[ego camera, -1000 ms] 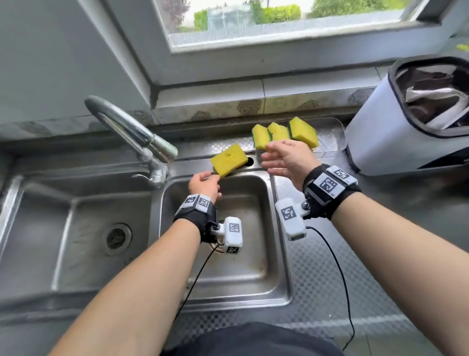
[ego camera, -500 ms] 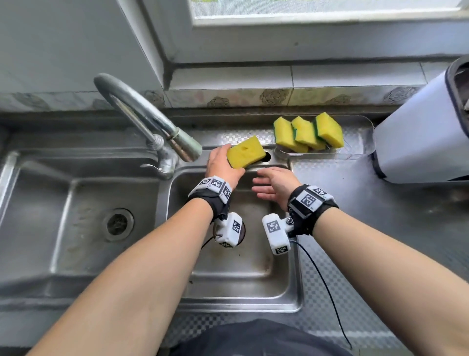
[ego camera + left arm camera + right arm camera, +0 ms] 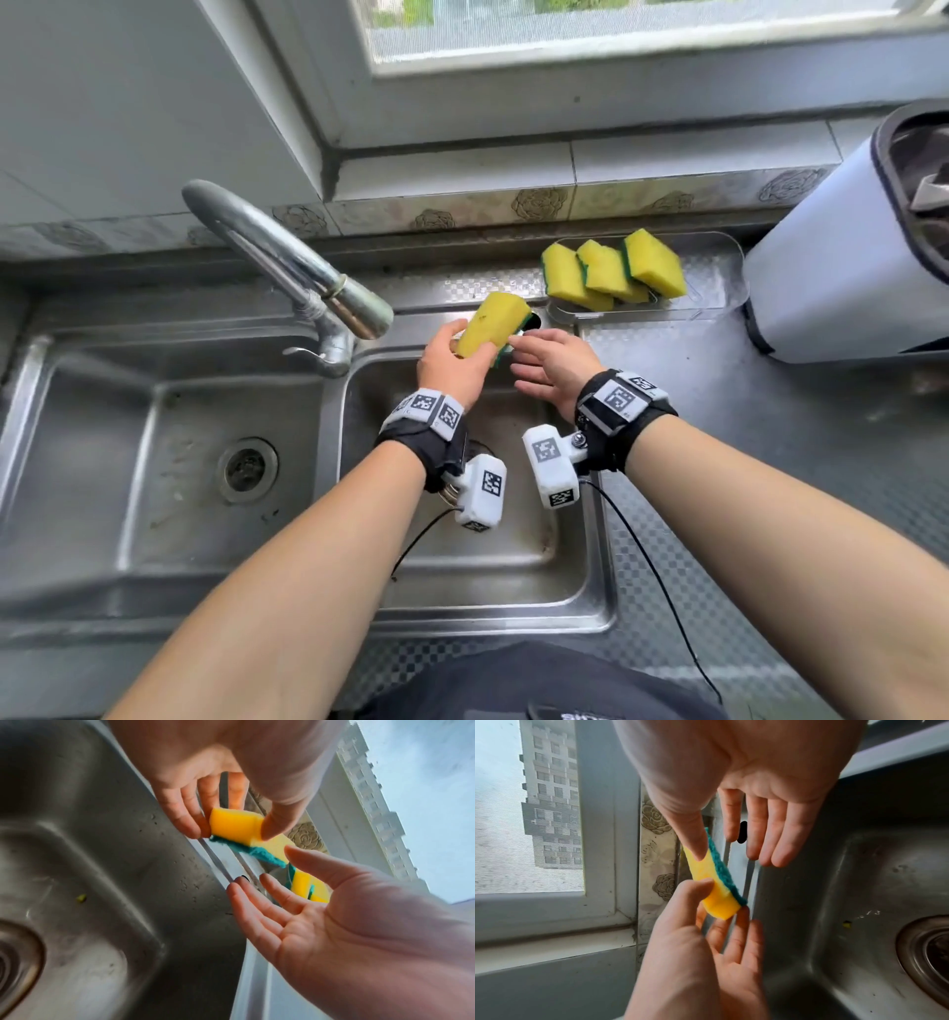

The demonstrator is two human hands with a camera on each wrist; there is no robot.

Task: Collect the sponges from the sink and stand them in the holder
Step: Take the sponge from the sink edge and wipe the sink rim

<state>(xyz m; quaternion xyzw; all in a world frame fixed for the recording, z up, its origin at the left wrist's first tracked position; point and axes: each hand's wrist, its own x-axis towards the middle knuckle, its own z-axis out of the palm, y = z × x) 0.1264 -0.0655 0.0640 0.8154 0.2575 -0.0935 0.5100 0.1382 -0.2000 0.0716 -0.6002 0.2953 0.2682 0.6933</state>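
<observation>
While head view hides it, wrist cams show left hand (image 3: 218, 770) pinching sponge (image 3: 239, 827); right hand (image 3: 334, 923) spread.

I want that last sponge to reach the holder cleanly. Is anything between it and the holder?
Nothing visible blocks the way. The left hand pinches the sponge over the sink's back rim; the open right hand touches it with the thumb. The holder lies to the right, three sponges at its left end.

Four sponges (image 3: 613, 272), one holder (image 3: 719, 303), two sink basins (image 3: 154, 411), one tap (image 3: 287, 267).
</observation>
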